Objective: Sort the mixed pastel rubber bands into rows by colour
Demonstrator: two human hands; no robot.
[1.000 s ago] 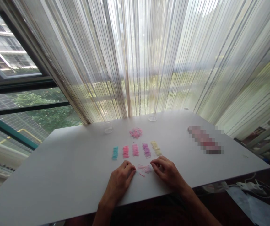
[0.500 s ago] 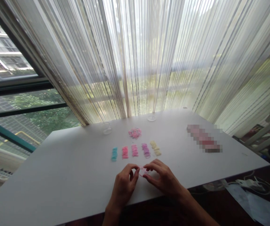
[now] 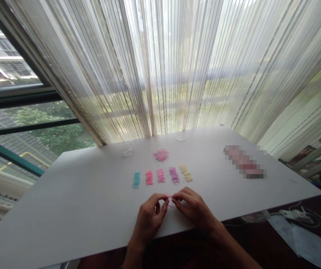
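Note:
Near the table's front edge my left hand (image 3: 151, 215) and my right hand (image 3: 195, 209) nearly meet. Thumb and fingers of each are pinched on thin pink bands (image 3: 170, 195), which look like small elastic hair bands. Fingertips hide most of them, so how many I cannot tell. Just beyond lie separate stacks of similar bands: a turquoise stack (image 3: 136, 179), a coral-pink stack (image 3: 149, 178), a pink stack (image 3: 161, 175), a purple stack (image 3: 174, 175) and a pale yellow stack (image 3: 186, 173). Behind them is a loose mixed pile (image 3: 161, 154), mostly pink.
The white table (image 3: 79, 201) carries a clear container (image 3: 127, 149) at back left and a clear round lid (image 3: 181, 137) at the back. A pixelated pinkish object (image 3: 244, 161) lies at right. Striped sheer curtains (image 3: 171, 67) hang behind; cables (image 3: 303, 216) lie below the right edge.
My hands have come closer together, and the right fingers have narrowed to a pinch. The pink bands, stretched between the hands before, now show less. The view has shifted slightly.

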